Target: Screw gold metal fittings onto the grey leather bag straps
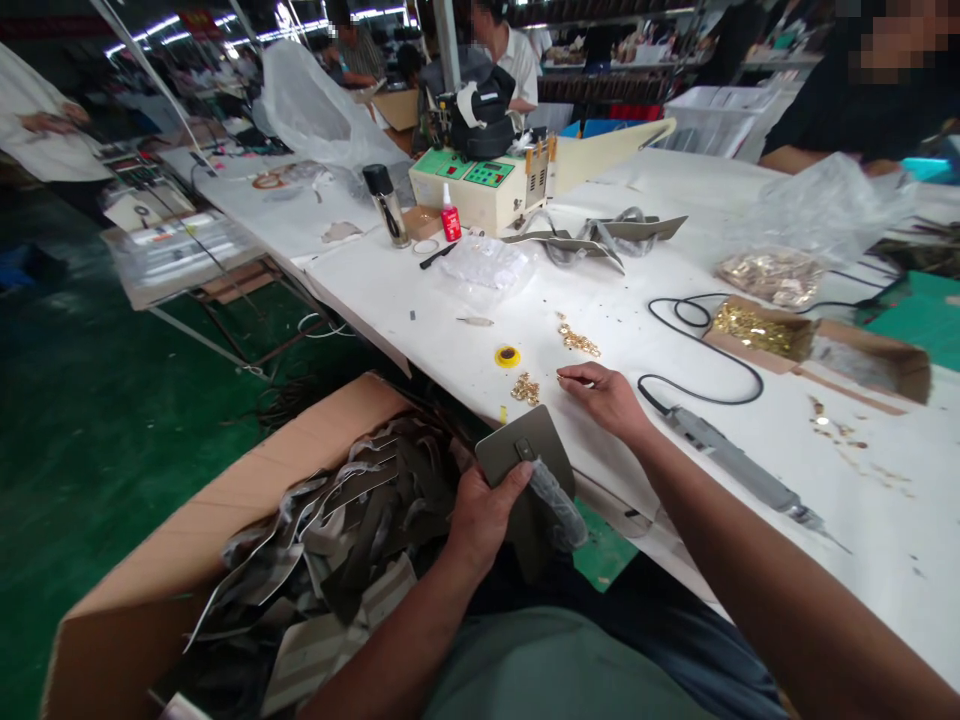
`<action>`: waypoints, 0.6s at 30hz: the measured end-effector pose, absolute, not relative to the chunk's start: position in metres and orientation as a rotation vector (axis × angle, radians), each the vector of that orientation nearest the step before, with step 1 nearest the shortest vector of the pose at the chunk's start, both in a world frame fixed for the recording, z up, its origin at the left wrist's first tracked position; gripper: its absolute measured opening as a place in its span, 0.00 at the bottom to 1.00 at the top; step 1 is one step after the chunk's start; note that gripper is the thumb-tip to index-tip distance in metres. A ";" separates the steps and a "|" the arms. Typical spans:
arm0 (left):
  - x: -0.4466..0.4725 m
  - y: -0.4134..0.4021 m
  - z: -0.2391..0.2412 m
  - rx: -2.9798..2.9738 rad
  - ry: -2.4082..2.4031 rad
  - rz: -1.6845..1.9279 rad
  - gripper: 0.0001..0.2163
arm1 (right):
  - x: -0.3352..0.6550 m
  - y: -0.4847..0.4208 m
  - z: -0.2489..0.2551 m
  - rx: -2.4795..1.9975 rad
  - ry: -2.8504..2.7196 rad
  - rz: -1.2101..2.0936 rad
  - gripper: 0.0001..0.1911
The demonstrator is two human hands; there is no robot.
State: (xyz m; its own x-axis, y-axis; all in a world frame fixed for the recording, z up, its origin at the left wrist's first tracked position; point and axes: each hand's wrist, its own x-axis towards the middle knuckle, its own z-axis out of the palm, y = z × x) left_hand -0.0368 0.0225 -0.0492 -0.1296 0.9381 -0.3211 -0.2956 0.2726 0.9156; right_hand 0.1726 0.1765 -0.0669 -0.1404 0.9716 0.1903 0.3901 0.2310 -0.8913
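I am noting the left hand (480, 515) clamping thumb-over on a grey flap (525, 445), seemingly thin, light and bendable, just past the near edge of the table (420, 300), while the right hand (604, 395) is pinching a tiny, slippery-looking gold fitting (561, 379) there.

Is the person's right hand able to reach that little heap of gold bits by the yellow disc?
Probably yes. The right hand rests on the table right beside the heap of gold bits, with only bare tabletop between them. The left hand and its grey flap sit lower, off that path.
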 end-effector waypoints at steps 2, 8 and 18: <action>-0.035 0.026 -0.050 0.739 1.263 1.211 0.19 | 0.179 0.144 -0.056 -1.279 -1.586 0.953 0.16; -0.025 0.031 -0.044 0.959 1.366 1.094 0.19 | 0.184 0.057 -0.026 -1.161 -1.631 0.954 0.11; 0.002 0.013 -0.020 1.242 1.361 1.021 0.15 | 0.175 0.018 -0.021 -1.215 -1.446 0.815 0.11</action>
State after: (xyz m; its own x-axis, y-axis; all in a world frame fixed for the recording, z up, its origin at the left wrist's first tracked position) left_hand 0.0017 0.0132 -0.0195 0.0143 0.9922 -0.1241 0.1587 0.1203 0.9800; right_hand 0.1751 0.0177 -0.0210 0.0451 0.9595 0.2780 0.2590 0.2576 -0.9309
